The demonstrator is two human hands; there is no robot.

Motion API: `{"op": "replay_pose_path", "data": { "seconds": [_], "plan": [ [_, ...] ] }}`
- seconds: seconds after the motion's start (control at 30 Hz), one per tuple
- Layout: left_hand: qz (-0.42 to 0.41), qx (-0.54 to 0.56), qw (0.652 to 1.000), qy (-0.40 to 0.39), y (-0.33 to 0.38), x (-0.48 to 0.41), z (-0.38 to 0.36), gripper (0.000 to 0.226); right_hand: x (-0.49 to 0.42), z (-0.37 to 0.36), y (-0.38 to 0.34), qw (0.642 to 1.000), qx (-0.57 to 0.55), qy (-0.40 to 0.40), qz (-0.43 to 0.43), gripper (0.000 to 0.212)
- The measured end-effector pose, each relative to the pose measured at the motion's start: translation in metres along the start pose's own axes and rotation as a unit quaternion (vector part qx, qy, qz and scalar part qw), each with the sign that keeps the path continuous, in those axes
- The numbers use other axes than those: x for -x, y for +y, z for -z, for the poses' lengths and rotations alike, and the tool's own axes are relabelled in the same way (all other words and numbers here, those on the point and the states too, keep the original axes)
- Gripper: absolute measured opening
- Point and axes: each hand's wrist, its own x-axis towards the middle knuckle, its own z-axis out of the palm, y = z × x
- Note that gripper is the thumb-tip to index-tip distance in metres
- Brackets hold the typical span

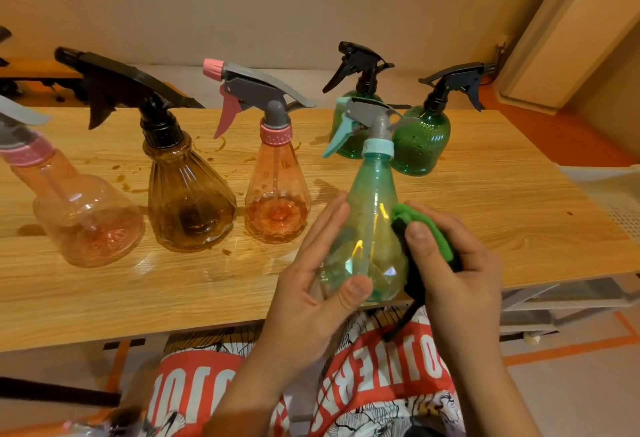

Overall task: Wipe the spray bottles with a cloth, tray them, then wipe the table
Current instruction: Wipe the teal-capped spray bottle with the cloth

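Left hand [311, 284] and right hand [457, 263], nearest the viewer, meet around the teal bottle [370, 221] at the near edge of the tabletop [173, 291]. The left fingers and thumb curl round the bottle's wide lower body and hold it roughly upright. The right fingers clasp a folded green cloth [429, 228] and press it to the bottle's right flank. Whether the base rests on the tabletop or is lifted just clear cannot be told.

Five further bottles stand on the tabletop: a pink bottle [83, 214] at far left, a brown bottle [188, 201], a second pink bottle [275, 201] just beside the teal one, and two green bottles [420, 142] at the back. Brown spots [128, 180] and rings mark the wood between them.

The pale perforated object [609, 194] at the right edge may be the tray, but too little of it shows to be sure.

Judged progress: early. One bottle is being wiped, no bottle is seen trayed, and the stained tabletop remains to be wiped.
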Motion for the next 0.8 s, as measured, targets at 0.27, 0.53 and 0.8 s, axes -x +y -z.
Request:
{"op": "replay_pose_path", "data": {
  "seconds": [0.27,0.53,0.8],
  "plan": [
    [-0.012,-0.006,1.000,0.022,0.000,-0.002,0.005,0.075,0.020,-0.004,0.000,0.994,0.045,-0.044,0.091,0.025],
    [-0.022,0.064,0.997,0.028,0.004,0.000,-0.006,0.076,0.005,-0.007,0.000,0.996,-0.058,0.060,-0.035,0.024],
    [0.017,0.109,0.994,0.026,0.012,0.001,-0.008,0.071,0.008,-0.012,-0.004,0.995,-0.076,0.060,-0.009,0.021]
  ]
}}
